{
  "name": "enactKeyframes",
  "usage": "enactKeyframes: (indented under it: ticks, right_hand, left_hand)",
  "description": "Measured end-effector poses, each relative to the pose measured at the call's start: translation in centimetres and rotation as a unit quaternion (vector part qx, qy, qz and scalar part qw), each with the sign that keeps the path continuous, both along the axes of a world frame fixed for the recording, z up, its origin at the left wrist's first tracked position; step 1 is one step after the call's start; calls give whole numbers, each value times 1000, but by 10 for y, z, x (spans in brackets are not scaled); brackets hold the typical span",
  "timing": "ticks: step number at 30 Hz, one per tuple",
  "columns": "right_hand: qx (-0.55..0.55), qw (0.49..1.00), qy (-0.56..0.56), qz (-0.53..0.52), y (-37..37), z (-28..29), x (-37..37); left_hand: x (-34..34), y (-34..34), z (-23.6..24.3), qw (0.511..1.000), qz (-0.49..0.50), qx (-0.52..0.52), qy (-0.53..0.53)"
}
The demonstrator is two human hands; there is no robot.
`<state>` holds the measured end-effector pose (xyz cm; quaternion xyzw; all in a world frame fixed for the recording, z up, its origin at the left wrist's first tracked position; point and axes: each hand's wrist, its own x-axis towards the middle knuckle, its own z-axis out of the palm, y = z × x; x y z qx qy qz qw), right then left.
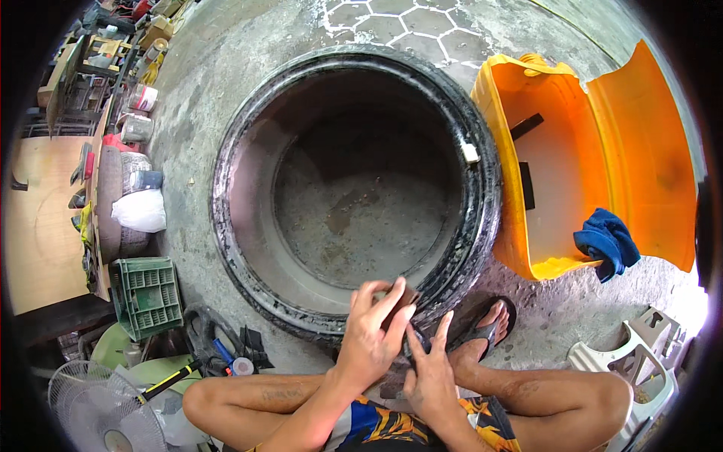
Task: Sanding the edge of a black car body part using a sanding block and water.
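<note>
Apparently, going by the head view, I'm rubbing down the big black rim (252, 196), which lies flat on the concrete floor (192, 139) in front of me. My left hand (370, 328) pinches a small dark piece (408, 297), fingers nearly closed, at the near edge. My right hand (433, 377) sits beside it, fingers partly spread; whether they grip anything I can't tell. Next, I'd judge, calls for firm, even pressure along that lip.

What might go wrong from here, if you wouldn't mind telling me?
The bare left hand, close to the large black round rim, might get scraped. The small white block perched on that rim could be knocked off. The dark blue cloth draped on the open orange plastic container may slip.
</note>
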<state>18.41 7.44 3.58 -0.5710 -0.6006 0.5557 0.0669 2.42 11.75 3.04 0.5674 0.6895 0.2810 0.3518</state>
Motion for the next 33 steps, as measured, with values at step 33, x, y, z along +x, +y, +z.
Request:
enactKeyframes:
  ticks: [33]
  right_hand:
    - [47,999,-20,20,-6,-5,0]
  left_hand:
    - [-62,-14,20,986,-111,-96,-83]
